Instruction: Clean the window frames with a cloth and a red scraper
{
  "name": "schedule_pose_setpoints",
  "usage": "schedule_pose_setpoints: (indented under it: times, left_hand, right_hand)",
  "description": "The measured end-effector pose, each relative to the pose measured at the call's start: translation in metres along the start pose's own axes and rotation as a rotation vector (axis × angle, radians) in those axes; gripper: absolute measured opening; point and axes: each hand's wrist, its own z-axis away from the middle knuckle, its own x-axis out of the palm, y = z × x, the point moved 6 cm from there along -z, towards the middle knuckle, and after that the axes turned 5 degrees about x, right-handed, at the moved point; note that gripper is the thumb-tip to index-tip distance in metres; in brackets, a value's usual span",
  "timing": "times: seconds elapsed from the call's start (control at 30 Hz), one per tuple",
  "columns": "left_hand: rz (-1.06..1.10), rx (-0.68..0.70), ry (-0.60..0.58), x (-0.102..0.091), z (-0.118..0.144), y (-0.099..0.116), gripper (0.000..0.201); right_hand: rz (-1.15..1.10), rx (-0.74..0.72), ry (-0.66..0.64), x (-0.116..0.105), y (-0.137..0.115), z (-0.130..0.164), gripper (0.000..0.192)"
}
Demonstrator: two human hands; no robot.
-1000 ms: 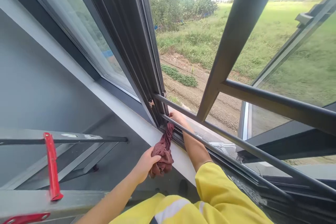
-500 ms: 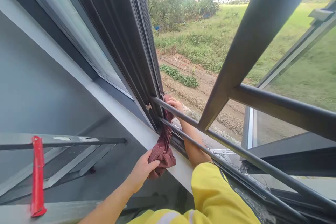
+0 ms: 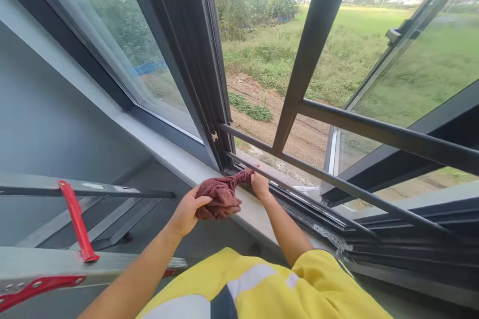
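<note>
A dark red cloth (image 3: 220, 193) is bunched between both my hands at the bottom corner of an open window. My left hand (image 3: 187, 212) grips its thick end just above the white sill (image 3: 250, 217). My right hand (image 3: 259, 185) pinches the other end against the dark window frame track (image 3: 299, 209), below the two lower black guard bars (image 3: 318, 174). Both arms wear yellow sleeves with a pale stripe.
An aluminium ladder with red braces (image 3: 77, 222) lies at lower left. A dark vertical frame post (image 3: 187, 60) rises from the corner. The opened glass sash (image 3: 411, 75) swings outward at right. A fixed pane (image 3: 123, 55) is at left. Grass and a dirt track lie outside.
My right hand came back from behind the guard bars down to the frame track, pulling the cloth out of the corner. The cloth now lies bunched low between both hands.
</note>
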Motion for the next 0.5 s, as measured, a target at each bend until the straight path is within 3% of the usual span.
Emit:
schedule_pose_setpoints:
  times: [0.13, 0.23, 0.33, 0.5]
  left_hand:
    - [0.086, 0.08, -0.007, -0.013, 0.014, 0.038, 0.053]
    - [0.101, 0.171, -0.023, -0.015, 0.027, 0.073, 0.058]
    - [0.062, 0.265, -0.047, -0.008, 0.036, 0.113, 0.063]
    - [-0.023, 0.461, -0.121, 0.039, 0.035, 0.184, 0.058]
  right_hand:
    - [-0.221, 0.074, 0.156, -0.002, -0.018, 0.062, 0.017]
    - [-0.497, 0.053, 0.134, -0.009, -0.073, 0.069, 0.013]
    - [-0.71, -0.081, 0.219, -0.052, -0.156, 0.037, 0.008]
    - [-0.95, -0.202, 0.506, -0.143, -0.299, -0.071, 0.012]
